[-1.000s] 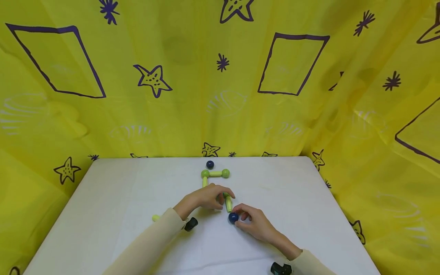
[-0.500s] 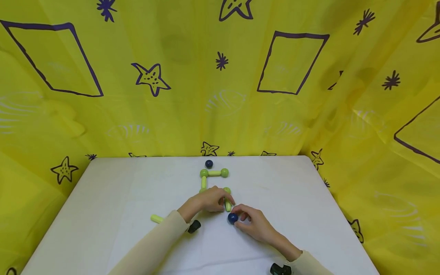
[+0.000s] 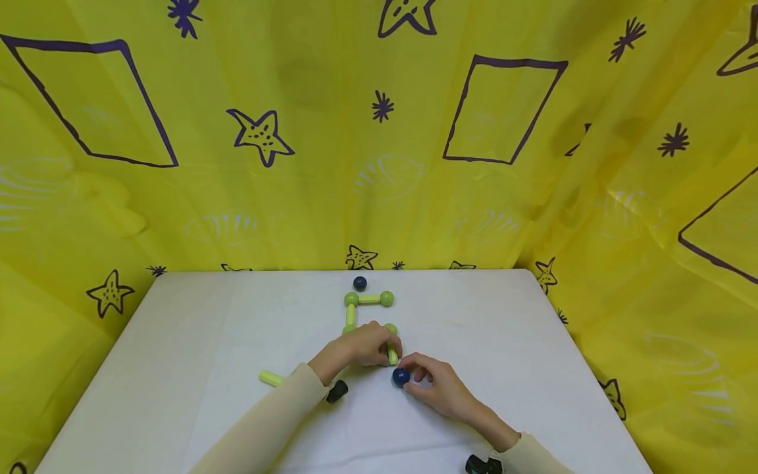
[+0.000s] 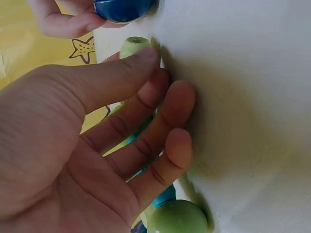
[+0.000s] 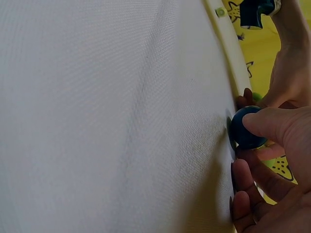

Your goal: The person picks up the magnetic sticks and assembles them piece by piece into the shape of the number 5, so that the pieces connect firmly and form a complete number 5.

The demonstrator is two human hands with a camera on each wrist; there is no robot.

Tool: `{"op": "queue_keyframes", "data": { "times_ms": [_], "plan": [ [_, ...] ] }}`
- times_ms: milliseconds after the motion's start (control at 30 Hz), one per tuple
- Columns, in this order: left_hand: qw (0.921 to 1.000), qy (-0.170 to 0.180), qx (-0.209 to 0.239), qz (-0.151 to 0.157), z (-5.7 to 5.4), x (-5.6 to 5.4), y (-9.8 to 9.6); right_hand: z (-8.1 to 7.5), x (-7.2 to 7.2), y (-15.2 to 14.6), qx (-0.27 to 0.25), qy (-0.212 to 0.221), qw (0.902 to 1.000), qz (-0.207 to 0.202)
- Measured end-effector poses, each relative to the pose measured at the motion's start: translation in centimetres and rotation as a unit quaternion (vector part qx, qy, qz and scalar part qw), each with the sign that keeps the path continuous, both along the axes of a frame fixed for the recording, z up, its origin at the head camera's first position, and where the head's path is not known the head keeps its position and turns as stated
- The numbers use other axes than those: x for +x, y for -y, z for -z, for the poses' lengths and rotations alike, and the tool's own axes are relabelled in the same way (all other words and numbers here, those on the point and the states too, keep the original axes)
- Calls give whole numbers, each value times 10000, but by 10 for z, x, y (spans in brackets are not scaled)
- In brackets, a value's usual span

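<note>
In the head view my left hand pinches a light green stick between thumb and index finger near its front end. The stick's open end shows just past the thumb in the left wrist view. Behind it, the stick meets a green ball, part of a zigzag of green balls and sticks partly covered by my left hand. My right hand holds a dark blue ball between thumb and fingers, low over the white table, a small gap from the stick's end.
Another dark blue ball lies near the table's back edge, behind the zigzag's far stick. A loose light green stick lies left, partly hidden by the left sleeve. A yellow patterned curtain surrounds the white table.
My left hand has shifted slightly toward the right, its index finger curling in around the stick. More of the loose stick shows past the sleeve. The right hand and its ball stay nearly still.
</note>
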State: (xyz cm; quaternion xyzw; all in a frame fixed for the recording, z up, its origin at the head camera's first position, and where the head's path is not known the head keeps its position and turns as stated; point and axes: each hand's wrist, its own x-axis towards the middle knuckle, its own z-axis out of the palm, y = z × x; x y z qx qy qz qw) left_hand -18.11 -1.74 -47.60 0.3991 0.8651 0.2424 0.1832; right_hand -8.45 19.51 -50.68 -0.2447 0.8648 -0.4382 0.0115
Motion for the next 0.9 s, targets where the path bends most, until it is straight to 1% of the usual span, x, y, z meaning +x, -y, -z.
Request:
{"op": "queue_keyframes", "data": {
  "times_ms": [133, 233, 433, 567, 667, 900],
  "plan": [
    [9997, 105, 232, 7, 0, 0, 2, 0, 1, 0, 87, 85, 9999, 49],
    [9988, 253, 419, -27, 1, -1, 3, 1, 1, 0, 115, 115, 9998, 68],
    [9951, 588, 785, -149, 6, -2, 6, 1, 2, 2, 49, -3, 10000, 40],
    [9889, 958, 1100, -274, 10, -2, 9, 1, 2, 2, 41, -42, 10000, 42],
    [9828, 1218, 1347, -325, 13, -2, 12, 1, 2, 2, 89, 2, 9999, 83],
    [9709, 1547, 1779, -414, 15, 0, 17, 0, 2, 3, 89, -95, 9998, 114]
  ]
}}
